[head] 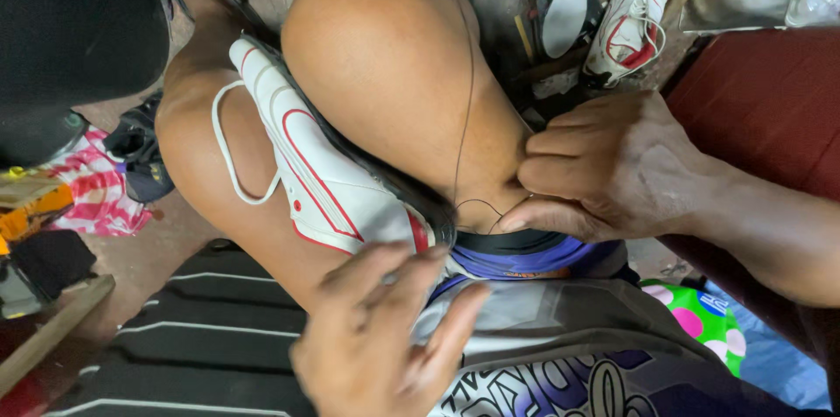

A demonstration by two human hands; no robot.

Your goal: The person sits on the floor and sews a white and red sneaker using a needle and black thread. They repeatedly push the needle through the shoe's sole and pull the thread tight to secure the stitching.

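Observation:
A white shoe with red trim (319,176) is clamped sole-up between my two bare knees, its black sole edge facing right and a white lace looping out at the left. My left hand (385,338) rests at the shoe's near end, fingers bent against it. At the right, my right hand (604,168) is closed, pinching a thin dark thread (470,93). That thread runs up over my right knee and loops down to the shoe's heel.
A second white and red shoe (630,23) and a loose insole (564,6) lie on the floor beyond my knees, among small tools. Colourful cloth and scraps (87,189) sit at the left. A dark red surface (770,93) is at the right.

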